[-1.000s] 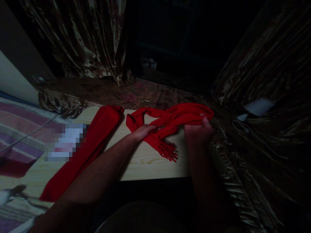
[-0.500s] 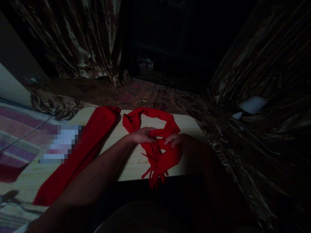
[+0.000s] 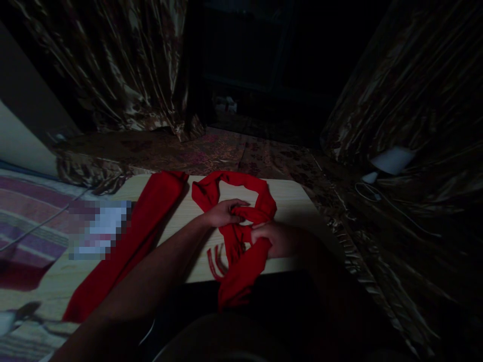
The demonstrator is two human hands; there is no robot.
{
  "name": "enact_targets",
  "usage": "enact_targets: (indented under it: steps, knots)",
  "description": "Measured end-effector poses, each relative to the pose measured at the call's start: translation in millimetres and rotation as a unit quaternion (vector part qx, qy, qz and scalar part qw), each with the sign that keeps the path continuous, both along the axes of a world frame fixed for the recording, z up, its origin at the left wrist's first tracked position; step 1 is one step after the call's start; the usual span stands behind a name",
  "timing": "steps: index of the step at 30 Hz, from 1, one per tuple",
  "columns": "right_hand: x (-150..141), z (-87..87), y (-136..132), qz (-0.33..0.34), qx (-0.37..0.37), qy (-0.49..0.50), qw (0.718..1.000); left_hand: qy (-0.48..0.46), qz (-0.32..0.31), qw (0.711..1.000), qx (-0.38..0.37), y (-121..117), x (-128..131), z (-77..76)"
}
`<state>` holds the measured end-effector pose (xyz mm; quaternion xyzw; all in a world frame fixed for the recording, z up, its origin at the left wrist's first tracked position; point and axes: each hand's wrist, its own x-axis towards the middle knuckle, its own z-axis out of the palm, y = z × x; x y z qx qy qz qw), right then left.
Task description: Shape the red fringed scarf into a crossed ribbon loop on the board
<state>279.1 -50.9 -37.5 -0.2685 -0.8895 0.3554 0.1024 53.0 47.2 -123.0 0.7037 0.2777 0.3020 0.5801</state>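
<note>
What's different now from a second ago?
The right hand has come leftward and nearer the body, bringing part of the red fringed scarf past the near edge of the wooden table. The left hand stays on the scarf; the folded red cloth lies as before.

Looks like a rm in a home, v. dimly lit. Can tell from the shiny patterned curtain (image 3: 128,65) at L & similar curtain (image 3: 364,100) at R, w/ flowery cloth (image 3: 222,150) spread betw. them, plus striped cloth (image 3: 30,201), bedding-like, at far L, beside pale wood table (image 3: 292,201) of household sort.
</note>
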Motion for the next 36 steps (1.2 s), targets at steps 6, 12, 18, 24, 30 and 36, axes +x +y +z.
enact_targets:
  steps: [6, 12, 18, 24, 30, 36]
  knots:
    - [-15.4, 5.9, -11.6, 0.061, 0.018, -0.123, 0.990, 0.057, -0.066, 0.996, 0.026, -6.3, -2.6, 16.8]
    - [-8.7, 2.5, 1.7, -0.162, 0.034, 0.083, 0.983, 0.143, -0.050, 0.970, 0.188, -26.2, -24.5, 37.0]
    - [1.5, -33.1, 23.1, -0.200, 0.112, -0.031, 0.973, 0.282, -0.062, 0.902, 0.320, -49.7, -42.2, 11.9]
    - [11.3, -62.9, 47.9, -0.258, 0.118, -0.140, 0.949, 0.381, 0.128, 0.855, 0.327, -49.6, -27.5, 12.1]
    - [11.7, -65.1, 73.1, -0.348, 0.207, -0.143, 0.903, 0.274, 0.052, 0.923, 0.264, -17.5, -25.3, 12.1]
    - [9.5, -36.9, 41.8, -0.322, 0.291, 0.041, 0.900, 0.224, 0.196, 0.893, 0.338, -49.1, -40.5, 18.8]
